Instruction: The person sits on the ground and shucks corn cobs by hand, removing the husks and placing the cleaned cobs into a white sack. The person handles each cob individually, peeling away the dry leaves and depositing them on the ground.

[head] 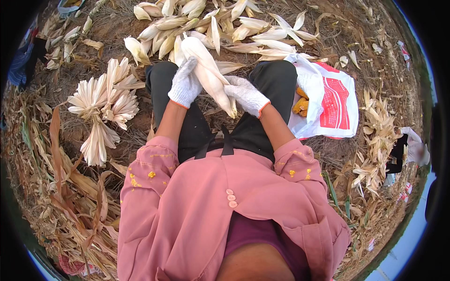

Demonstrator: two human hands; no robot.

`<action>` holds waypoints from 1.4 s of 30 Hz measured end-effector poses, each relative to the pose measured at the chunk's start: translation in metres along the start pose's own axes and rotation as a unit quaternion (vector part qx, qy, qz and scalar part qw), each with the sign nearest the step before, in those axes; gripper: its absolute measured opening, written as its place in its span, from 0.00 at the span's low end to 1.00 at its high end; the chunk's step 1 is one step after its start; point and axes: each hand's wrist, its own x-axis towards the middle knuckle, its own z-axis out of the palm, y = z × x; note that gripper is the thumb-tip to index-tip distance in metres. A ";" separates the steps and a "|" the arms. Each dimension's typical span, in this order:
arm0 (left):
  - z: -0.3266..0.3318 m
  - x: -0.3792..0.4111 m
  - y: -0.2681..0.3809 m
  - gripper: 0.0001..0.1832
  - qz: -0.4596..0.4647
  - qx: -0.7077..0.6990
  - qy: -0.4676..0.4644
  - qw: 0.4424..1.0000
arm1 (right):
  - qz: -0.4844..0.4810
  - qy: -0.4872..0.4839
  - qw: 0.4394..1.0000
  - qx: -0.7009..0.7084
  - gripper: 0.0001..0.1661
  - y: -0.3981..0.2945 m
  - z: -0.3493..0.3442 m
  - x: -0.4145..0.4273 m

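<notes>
An ear of corn in its pale husk point(204, 66) slants between my two gloved hands, above the gap between my knees. My left hand point(186, 80), in a white knit glove, grips its upper side. Lower down, my right hand point(246, 92), gloved alike, holds the ear near its tapering end. Past my knees lies a heap of corn ears in husks point(168, 33). Right of my right knee, a white and red plastic sack point(318, 105) lies open with several bare yellow cobs point(301, 105) at its mouth. The kernels of the held ear are hidden by husk.
On the soil to my left lie bundled stripped husks point(95, 102). Dry corn stalks and leaves point(81, 196) cover the lower left. More husks point(376, 140) are strewn at right, near another person point(407, 147). A second person point(26, 59) is at the far left edge.
</notes>
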 end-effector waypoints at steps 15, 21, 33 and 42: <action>-0.007 0.005 -0.010 0.30 -0.017 0.140 0.077 0.987 | 0.070 -0.068 0.995 -0.018 0.12 -0.020 0.014 -0.016; 0.036 -0.053 0.006 0.33 -0.001 0.443 -0.208 0.872 | 0.110 -0.035 0.991 -0.066 0.14 -0.025 0.001 -0.021; 0.042 -0.042 0.016 0.19 0.101 0.362 -0.068 0.924 | 0.111 -0.107 0.985 -0.080 0.15 -0.049 -0.012 -0.038; 0.019 -0.018 0.101 0.18 0.256 0.064 0.147 0.953 | -0.057 0.052 0.997 -0.026 0.21 -0.097 -0.096 -0.105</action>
